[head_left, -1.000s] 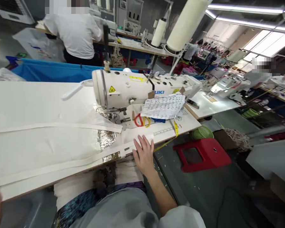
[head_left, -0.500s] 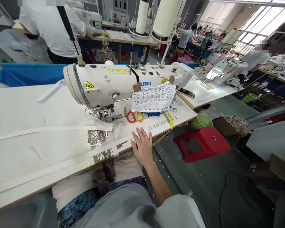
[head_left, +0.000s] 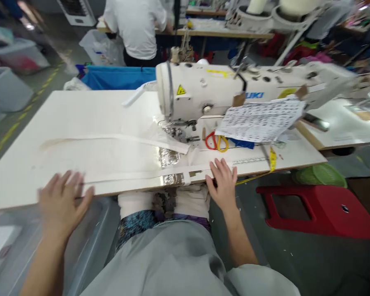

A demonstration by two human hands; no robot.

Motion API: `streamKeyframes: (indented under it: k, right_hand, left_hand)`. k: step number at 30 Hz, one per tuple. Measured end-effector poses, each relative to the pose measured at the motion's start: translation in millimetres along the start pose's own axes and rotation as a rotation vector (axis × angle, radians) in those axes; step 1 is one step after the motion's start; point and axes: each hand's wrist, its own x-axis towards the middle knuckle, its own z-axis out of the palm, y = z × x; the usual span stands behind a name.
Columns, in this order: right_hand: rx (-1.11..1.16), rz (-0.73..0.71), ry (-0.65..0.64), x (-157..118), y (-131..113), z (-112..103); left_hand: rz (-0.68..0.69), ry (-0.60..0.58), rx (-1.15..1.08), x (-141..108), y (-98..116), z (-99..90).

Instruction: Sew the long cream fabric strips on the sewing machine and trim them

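Note:
My left hand [head_left: 63,199], somewhat blurred, lies with spread fingers on the front edge of the white table [head_left: 80,115], near the left end of a long white strip [head_left: 126,176]. My right hand [head_left: 223,185] rests open at the front edge, its fingertips by the strip's right part. A second white strip [head_left: 135,139] runs across the table to below the needle area of the white sewing machine [head_left: 191,90]. Red and yellow handled scissors [head_left: 216,142] lie right of the needle. A written paper sheet [head_left: 260,120] hangs from the machine body.
A yellow tape measure [head_left: 272,159] hangs over the front edge at the right. Below stand a red stool [head_left: 327,209] and a green basket [head_left: 322,174]. At lower left is a clear plastic bin [head_left: 92,242]. A person in white [head_left: 135,28] is behind a blue cloth bin [head_left: 120,77].
The view has swung left, so the machine and table appear farther right. My left hand has come into view on the table edge. My right hand stays at the front edge, fingers apart.

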Motion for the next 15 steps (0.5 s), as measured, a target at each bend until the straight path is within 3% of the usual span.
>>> streamKeyframes:
  k: [3,6,9,13,15]
  right_hand:
    - [0.019,-0.107,0.005,-6.5,1.9,-6.9]
    - [0.036,-0.157,0.085,-19.8,3.0,-11.5]
    - [0.063,-0.17,0.066,-40.4,0.4,-4.7]
    - [0.042,-0.079,-0.255,-73.9,-10.3,26.5]
    - [0.015,-0.04,-0.38,-90.2,-15.7,44.3]
  left_hand:
    - [0.188,-0.202,-0.052,0.0,4.8,2.5]
    - [0.244,-0.193,-0.121,-18.8,0.7,10.2]
    - [0.12,-0.171,-0.083,-57.2,-16.6,26.5]
    - [-0.155,-0.296,-0.027,-103.5,-41.9,60.4]
    - [-0.229,-0.378,-0.066,-117.2,-46.8,76.3]
